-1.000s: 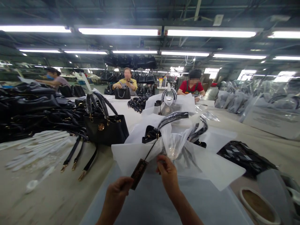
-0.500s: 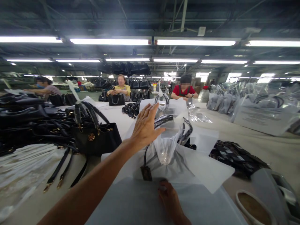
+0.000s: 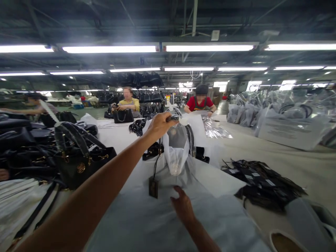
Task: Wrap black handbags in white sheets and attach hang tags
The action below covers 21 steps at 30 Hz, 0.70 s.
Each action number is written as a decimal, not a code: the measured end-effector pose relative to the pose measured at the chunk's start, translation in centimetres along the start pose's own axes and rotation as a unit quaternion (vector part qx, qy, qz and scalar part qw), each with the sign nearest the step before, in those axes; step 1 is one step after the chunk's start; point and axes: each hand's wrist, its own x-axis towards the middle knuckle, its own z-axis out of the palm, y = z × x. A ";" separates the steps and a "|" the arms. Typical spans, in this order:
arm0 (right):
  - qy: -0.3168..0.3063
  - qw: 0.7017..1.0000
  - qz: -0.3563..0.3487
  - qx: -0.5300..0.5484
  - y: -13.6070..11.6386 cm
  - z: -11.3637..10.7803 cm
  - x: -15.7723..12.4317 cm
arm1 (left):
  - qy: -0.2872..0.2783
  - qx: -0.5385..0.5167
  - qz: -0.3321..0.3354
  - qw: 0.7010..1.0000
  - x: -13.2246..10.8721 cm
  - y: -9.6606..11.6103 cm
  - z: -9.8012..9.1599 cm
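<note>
My left hand [image 3: 160, 124] is closed around the plastic-wrapped handles [image 3: 191, 138] of a handbag, holding them upright. White tissue paper [image 3: 219, 176] covers much of the bag, and dark parts show at its sides. A bunched translucent white wrap [image 3: 175, 159] hangs between the handles. From a black cord on the bag's left dangles a dark hang tag [image 3: 153, 188]. Below it, my right hand [image 3: 183, 206] is open, thumb and fingers apart, in front of the pale sheet [image 3: 136, 217] over the bag's near side. Whether it touches the sheet I cannot tell.
At left stand a black handbag [image 3: 84, 164] and a heap of black bags [image 3: 23, 147]. Dark tags [image 3: 262, 180] lie in a pile at right, near a round container [image 3: 285, 242]. Plastic-covered bags [image 3: 294, 122] stand farther back. Co-workers sit across the table.
My left hand has gone from spread beside the handles to gripping them, and they now stand more upright. My right hand has risen slightly and its fingers have opened.
</note>
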 end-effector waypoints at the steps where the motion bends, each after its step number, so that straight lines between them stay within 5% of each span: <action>1: 0.006 1.000 -0.011 -0.001 -0.4 -0.2 1.6 | 0.008 0.005 0.001 1.000 1.1 -0.4 0.5; 6: -0.027 0.994 -0.006 -0.108 0.0 -0.4 5.0 | 0.035 0.075 -0.027 0.996 4.8 -3.7 2.8; 10: -0.074 0.958 -0.061 -0.269 3.1 0.5 2.5 | 0.033 0.172 -0.082 0.981 5.0 -6.2 3.5; 13: -0.084 0.944 -0.130 -0.292 5.1 1.1 0.8 | 0.092 0.227 -0.061 0.968 4.0 -7.2 3.9; 17: -0.098 0.940 -0.144 -0.292 5.6 1.1 0.7 | 0.148 0.233 0.093 0.957 -1.4 -8.4 6.0; 19: -0.124 0.941 -0.139 -0.284 5.2 0.2 0.7 | 0.068 0.204 0.120 0.969 -6.1 -9.3 8.0; 21: -0.163 0.937 -0.151 -0.269 5.1 -1.5 0.1 | -0.048 0.142 0.075 0.986 -11.1 -10.6 10.3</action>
